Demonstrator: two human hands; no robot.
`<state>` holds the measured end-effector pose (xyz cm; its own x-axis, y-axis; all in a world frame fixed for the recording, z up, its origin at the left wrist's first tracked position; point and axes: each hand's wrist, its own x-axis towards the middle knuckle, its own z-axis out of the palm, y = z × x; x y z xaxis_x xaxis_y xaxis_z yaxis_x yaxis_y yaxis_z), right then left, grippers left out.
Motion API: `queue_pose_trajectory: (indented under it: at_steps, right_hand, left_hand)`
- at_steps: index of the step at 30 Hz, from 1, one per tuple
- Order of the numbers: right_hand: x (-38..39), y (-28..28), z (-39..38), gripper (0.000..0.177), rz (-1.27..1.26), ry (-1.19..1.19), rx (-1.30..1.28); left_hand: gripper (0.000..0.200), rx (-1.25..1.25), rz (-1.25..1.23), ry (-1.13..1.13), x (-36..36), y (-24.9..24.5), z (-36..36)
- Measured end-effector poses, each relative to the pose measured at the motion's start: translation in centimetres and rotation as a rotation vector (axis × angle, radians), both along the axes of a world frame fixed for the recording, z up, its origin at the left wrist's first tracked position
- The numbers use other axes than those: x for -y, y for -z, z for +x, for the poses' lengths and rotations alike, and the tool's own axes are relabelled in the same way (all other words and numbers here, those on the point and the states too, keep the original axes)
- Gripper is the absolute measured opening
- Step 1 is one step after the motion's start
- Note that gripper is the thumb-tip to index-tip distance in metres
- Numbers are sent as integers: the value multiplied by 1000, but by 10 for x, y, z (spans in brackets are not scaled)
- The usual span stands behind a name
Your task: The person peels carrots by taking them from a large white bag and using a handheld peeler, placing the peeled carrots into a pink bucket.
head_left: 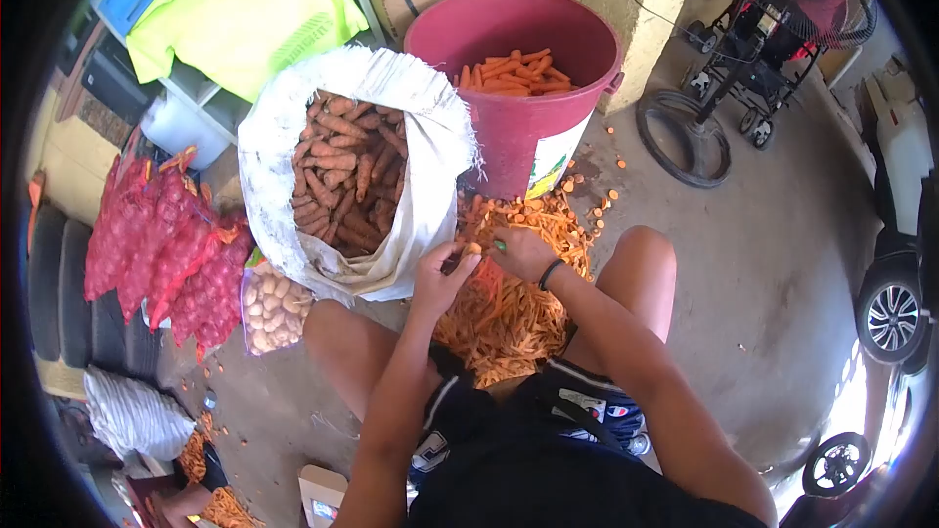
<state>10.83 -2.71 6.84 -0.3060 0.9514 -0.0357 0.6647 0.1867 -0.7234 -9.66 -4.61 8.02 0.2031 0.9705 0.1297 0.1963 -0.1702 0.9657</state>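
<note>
My left hand (442,279) is closed around a carrot (472,249), whose orange end shows at the fingertips. Close by on the right, my right hand (525,256) grips a peeler with a green handle (500,245); its blade is too small to make out. Both hands are above a heap of carrot peelings (504,323) on the floor between my knees. Just beyond my left hand, unpeeled carrots (347,171) fill an open white sack (430,127). Peeled carrots (514,73) lie inside a large dark-red bin (514,127) behind the heap.
Red mesh bags of onions (166,244) and a clear bag of potatoes (274,308) are on the left. Cut carrot ends (597,205) litter the floor right of the bin. A tire (685,137) lies farther right. Another person's hand (186,504) is at lower left near more peelings.
</note>
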Motion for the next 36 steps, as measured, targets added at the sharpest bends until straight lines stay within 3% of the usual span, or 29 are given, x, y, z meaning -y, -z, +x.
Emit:
queue_pose_trajectory:
  at_steps: [2, 5, 6, 9, 13, 18, 21, 22, 25, 26, 27, 29, 30, 33, 34, 36]
  right_hand:
    - [-6, -3, 11, 39, -110, -31, 89]
    - [-7, -21, 19, 51, -51, -84, -89]
    - [-6, -21, 16, 55, -61, -42, -181]
    - [1, -18, 2, 53, 151, -60, -344]
    - [-3, -22, 0, 53, 263, -94, -285]
    - [-27, -24, 28, 61, 260, 177, -190]
    - [-28, -23, 33, 60, 266, 305, -177]
    - [-24, -28, 30, 55, 46, 267, -285]
    - [5, -29, 0, 49, 309, 20, -324]
    - [7, -30, -6, 46, 292, -124, -312]
    - [4, -27, -4, 47, 297, -90, -255]
    - [-5, -18, 7, 48, 296, -19, -147]
    - [-10, -22, 15, 48, 359, 70, -275]
    - [-26, -28, 38, 50, 260, 290, -149]
    - [-24, -28, 36, 50, 127, 287, -249]
    - [-5, -29, 14, 48, 277, 83, -269]
  left_hand:
    - [24, 140, -203, -46, -3, 5, -3]
    - [30, 530, -451, -196, -2, 2, -7]
    - [32, 577, -533, -144, -4, 4, -12]
    - [28, 708, -657, -108, -5, 10, -5]
    - [30, 721, -741, -6, -3, 12, -1]
    - [31, 632, -791, 181, 1, 11, -18]
    - [32, 631, -806, 145, 2, 8, -19]
    - [32, 669, -784, 145, 0, 13, -19]
    - [33, 750, -756, 74, -3, 22, -17]
    - [33, 754, -768, 13, -1, 17, -8]
    - [34, 754, -780, -48, 0, 12, -5]
    - [33, 703, -774, 75, 4, 11, -15]
    - [33, 679, -766, 142, 5, 9, -17]
    - [33, 630, -801, 32, 9, -14, -10]
    - [32, 672, -793, 47, 7, -9, -12]
    - [31, 762, -774, 71, -2, 9, -16]
